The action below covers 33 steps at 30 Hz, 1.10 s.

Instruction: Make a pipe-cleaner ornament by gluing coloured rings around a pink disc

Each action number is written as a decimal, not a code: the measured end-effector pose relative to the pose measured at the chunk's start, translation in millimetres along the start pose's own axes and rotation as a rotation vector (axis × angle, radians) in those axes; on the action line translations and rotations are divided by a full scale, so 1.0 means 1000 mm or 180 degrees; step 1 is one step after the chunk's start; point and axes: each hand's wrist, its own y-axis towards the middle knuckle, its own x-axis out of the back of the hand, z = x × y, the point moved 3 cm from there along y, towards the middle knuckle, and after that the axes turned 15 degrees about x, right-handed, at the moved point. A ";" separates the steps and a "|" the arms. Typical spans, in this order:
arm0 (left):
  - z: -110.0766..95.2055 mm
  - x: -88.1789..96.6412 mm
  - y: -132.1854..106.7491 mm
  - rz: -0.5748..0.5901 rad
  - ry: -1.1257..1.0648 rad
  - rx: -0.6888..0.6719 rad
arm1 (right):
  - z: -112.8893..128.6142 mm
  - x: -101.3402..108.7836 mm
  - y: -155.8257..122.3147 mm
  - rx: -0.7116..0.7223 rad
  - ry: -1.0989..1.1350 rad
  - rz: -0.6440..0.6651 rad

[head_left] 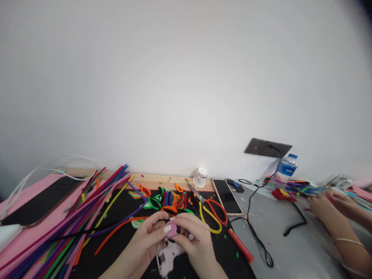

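Left hand [145,242] and right hand [196,242] pinch a pink piece [171,228] together. Scissors [209,211] and phone [227,196] lie right; far jar [200,177] label unreadable.

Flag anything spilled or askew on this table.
Tiny coloured scraps lie scattered along the wooden strip by the wall. The pipe cleaners sprawl loose, left of the left hand and right hand, which pinch a pink piece.

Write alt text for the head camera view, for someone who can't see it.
The left hand and right hand pinch a small pink piece over a black mat, above a pale glue gun. Colourful pipe cleaners fan out to the left. Scissors, a phone and a water bottle sit to the right, near another person's hands.
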 end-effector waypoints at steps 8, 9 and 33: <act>0.001 -0.002 0.000 -0.0010 0.0035 -0.0043 | 0.002 -0.001 0.000 0.0028 -0.0072 -0.0008; 0.001 -0.002 0.000 -0.0033 0.0048 -0.0045 | 0.002 -0.001 0.000 0.0044 -0.0084 -0.0010; 0.002 0.002 0.004 0.0050 0.0100 -0.0110 | 0.000 -0.004 -0.004 0.0080 -0.0089 0.0129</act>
